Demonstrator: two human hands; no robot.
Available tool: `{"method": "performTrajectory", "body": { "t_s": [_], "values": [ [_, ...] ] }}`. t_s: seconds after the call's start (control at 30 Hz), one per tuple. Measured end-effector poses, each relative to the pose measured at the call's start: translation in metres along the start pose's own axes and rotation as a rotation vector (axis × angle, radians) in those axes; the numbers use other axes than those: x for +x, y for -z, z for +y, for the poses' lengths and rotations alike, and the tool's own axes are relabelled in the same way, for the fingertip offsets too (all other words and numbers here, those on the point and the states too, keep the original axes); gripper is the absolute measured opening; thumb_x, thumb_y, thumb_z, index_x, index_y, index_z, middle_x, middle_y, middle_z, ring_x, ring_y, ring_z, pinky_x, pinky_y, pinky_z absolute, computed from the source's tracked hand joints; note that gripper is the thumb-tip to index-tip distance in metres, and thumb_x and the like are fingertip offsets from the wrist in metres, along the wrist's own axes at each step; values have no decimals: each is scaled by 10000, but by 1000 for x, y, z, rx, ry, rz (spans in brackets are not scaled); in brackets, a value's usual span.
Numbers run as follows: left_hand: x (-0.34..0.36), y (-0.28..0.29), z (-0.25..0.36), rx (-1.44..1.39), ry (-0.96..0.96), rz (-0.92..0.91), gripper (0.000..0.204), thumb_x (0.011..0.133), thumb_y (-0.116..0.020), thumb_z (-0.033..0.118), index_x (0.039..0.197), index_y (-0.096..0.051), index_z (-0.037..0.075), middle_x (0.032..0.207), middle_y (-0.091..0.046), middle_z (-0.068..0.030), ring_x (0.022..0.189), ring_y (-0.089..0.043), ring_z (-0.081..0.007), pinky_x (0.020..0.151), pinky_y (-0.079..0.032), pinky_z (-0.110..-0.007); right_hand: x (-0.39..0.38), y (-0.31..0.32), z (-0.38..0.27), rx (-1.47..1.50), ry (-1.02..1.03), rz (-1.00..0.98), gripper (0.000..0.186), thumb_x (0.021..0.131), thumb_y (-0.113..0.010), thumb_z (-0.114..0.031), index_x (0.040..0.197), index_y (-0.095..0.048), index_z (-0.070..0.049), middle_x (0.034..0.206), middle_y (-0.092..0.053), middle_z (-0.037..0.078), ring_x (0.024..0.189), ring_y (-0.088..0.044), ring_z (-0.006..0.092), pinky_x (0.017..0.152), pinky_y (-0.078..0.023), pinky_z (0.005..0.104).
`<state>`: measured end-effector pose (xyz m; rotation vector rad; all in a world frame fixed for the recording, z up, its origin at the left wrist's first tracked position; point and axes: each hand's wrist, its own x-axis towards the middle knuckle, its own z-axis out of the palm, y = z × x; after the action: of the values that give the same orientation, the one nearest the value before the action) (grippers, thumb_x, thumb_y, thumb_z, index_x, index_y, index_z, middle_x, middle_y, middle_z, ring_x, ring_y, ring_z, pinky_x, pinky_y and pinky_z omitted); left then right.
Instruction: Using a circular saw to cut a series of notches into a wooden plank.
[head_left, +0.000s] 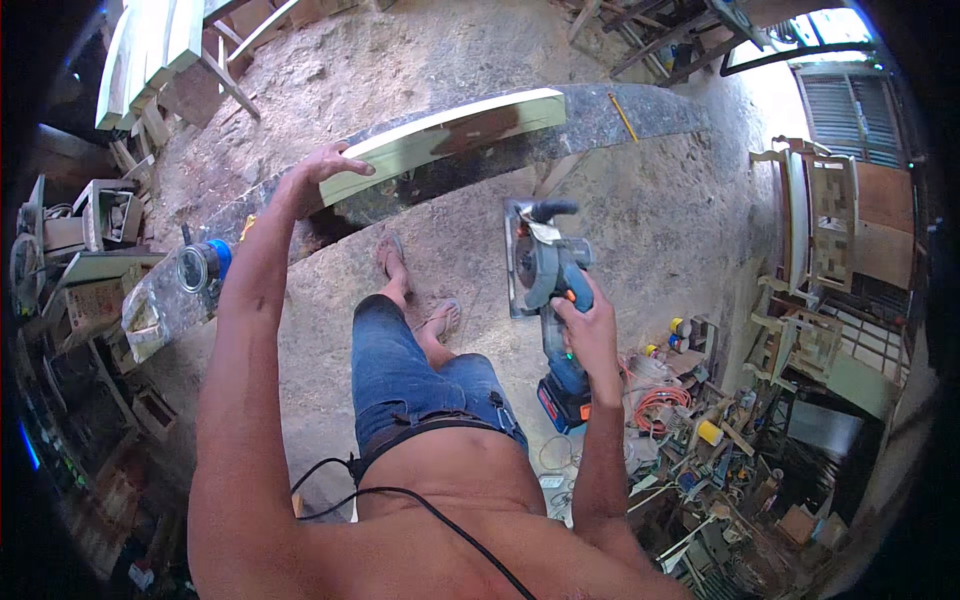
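My left hand (332, 168) grips the upper edge near the left end of a pale wooden board (530, 110), which has a dark brown patch along its face. The board lies along a long, stained plank work surface (665, 115). My right hand (588, 325) is wrapped round the handle of a cordless circular saw (548, 260), held in the air below and right of the board, with its battery hanging toward my wrist. A yellow pencil (622, 117) rests on the work surface to the right of the board.
A router-like tool (203, 263) sits at the work surface's left end. Stacked pale timber (150, 55) is at upper left. Wooden furniture pieces (830, 210) stand along the right. An orange coiled hose (660, 405) lies among cluttered tools at lower right. My feet are on the dusty floor (650, 220).
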<state>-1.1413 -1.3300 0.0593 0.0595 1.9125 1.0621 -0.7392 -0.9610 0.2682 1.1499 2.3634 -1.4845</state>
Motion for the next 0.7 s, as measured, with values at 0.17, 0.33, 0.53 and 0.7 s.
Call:
{"method": "performTrajectory", "body": {
  "t_s": [0.17,0.33,0.53,0.7],
  "values": [
    [-8,-5,2,-249,34,-125,851,693,-969,495,1380,-741,49,1300,-770,-151,1189,-717,-296,1027,-548,-431,6,-5,-29,-61,4,-41,575,941,-767,-131,1482,-636,10,1092,-769,141,954,-719,213,872,-569,363],
    [19,6,-8,136,-8,-38,1024,677,-918,661,1463,-701,41,1436,-713,-201,1318,-668,-353,1108,-519,-468,7,-9,-18,-55,6,-35,565,933,-762,-125,1468,-640,11,1099,-760,139,943,-712,213,866,-571,364],
    [24,20,-18,263,-21,-27,959,666,-947,614,1407,-740,40,1380,-745,-192,1266,-696,-345,1107,-525,-464,1,-13,-17,-14,-91,-117,553,938,-753,-97,1470,-637,2,1047,-723,78,895,-673,173,818,-561,342],
    [-25,-18,29,-134,-12,-66,948,664,-966,602,1390,-743,35,1302,-773,-180,1191,-724,-330,1065,-546,-446,-9,-11,-3,24,-192,-111,509,947,-744,-87,1438,-649,8,1046,-715,60,894,-664,164,808,-554,334]
  ]
}}
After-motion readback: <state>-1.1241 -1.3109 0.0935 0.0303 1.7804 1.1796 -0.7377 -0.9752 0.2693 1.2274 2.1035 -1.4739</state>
